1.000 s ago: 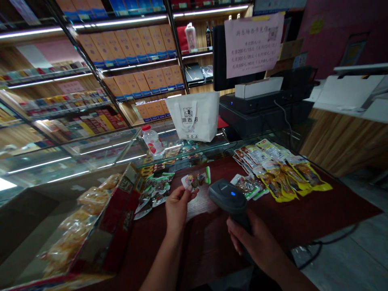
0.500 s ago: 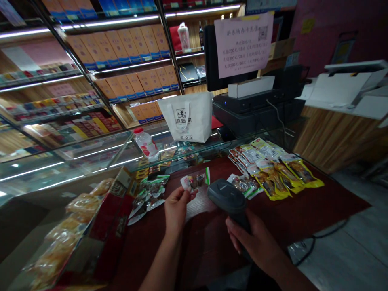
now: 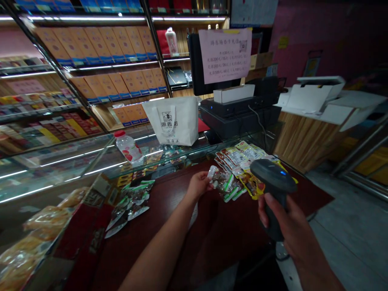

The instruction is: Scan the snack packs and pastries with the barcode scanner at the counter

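Note:
My left hand (image 3: 199, 185) is closed in a pinch on the pale end of a small snack packet (image 3: 213, 174). The packet is at the left side of a small pile of clear, green-edged snack packets (image 3: 232, 189), overlapping it in view. In my right hand (image 3: 285, 220) is a dark handheld barcode scanner (image 3: 273, 176), its handle wrapped by my fingers and a blue light showing on its head. Partly behind the scanner lie yellow-edged food pouches (image 3: 239, 155). Another group of green-edged packets (image 3: 131, 204) lies to the left on the dark red counter (image 3: 169, 238).
An open carton (image 3: 81, 238) of wrapped bread stands at left. On the glass case are a red-capped bottle (image 3: 129, 147) and a white bag (image 3: 172, 121). A monitor (image 3: 195, 64) with a paper notice stands behind. The counter's right edge drops to tiled floor.
My left hand has carried the snack packet rightward to the green-edged pile. My right hand has moved the scanner right and slightly up, away from the packet. The camera view has turned right.

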The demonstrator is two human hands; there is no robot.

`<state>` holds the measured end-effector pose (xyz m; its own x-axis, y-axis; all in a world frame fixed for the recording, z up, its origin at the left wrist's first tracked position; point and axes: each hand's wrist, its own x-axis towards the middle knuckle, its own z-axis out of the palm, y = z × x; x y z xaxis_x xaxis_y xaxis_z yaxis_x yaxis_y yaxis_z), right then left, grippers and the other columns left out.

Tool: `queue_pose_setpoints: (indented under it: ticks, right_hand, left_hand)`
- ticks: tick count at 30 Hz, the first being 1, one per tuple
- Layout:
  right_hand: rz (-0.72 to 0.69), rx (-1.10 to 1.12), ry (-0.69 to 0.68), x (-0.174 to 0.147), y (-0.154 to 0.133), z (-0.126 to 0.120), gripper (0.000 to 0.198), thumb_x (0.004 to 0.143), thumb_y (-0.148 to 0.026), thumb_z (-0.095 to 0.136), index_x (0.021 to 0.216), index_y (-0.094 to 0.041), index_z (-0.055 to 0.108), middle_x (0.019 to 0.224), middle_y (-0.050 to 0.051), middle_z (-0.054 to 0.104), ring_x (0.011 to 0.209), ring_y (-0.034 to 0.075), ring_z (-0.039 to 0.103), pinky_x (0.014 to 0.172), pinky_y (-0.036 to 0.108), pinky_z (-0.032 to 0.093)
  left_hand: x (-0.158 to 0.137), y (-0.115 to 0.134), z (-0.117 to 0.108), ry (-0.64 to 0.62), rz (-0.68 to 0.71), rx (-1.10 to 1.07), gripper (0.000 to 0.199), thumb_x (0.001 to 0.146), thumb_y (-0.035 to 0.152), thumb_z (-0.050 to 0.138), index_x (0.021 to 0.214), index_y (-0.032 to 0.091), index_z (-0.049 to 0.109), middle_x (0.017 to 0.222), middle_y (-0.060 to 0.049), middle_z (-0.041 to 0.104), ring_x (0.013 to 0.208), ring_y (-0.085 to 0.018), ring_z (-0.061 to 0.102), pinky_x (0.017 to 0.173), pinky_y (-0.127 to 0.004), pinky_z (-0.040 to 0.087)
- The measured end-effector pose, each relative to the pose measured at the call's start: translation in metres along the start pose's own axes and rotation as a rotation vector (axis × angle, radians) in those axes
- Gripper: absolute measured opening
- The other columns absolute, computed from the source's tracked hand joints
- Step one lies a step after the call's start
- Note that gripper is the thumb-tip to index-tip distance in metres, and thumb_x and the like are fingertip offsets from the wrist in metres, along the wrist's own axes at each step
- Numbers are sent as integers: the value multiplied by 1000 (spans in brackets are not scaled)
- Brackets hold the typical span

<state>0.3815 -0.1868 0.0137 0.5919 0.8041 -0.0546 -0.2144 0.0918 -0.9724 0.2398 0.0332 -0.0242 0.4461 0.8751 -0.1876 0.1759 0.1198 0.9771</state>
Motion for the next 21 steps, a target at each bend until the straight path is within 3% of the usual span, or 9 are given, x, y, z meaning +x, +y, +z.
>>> queue_pose_setpoints:
  ticks: [7,13,17,21]
  right_hand:
    - [7,-38,18,-6,4,-6,42,84,-59,66,93,-19,56,60,-1,54,49,12,44,48,25,36]
    - [9,-10,18,-8,5,-3,44,81,-59,69,91,-19,57,59,-2,55,48,10,44,47,22,37]
    - [63,-52,-24,-11,7,-3,45,81,-61,69,91,-19,55,55,-3,53,49,11,44,47,21,37]
    - [104,-142,-53,-8,22,-8,49,78,-64,70,93,-19,58,57,-2,57,49,12,47,49,23,40]
  left_hand:
    - [47,1,35,-116,-50,267,10,79,8,59,80,9,69,53,-1,60,40,-8,49,41,-17,33]
    - [60,-8,38,-60,-7,451,13,84,14,62,92,8,71,51,0,59,41,-11,52,45,-20,39]
    - [37,-11,25,65,129,520,31,87,21,65,116,11,67,78,-5,70,60,-13,63,60,-23,49]
    - [-9,-19,-20,247,274,608,37,85,21,67,121,14,65,109,-9,69,97,-18,64,91,-30,49]
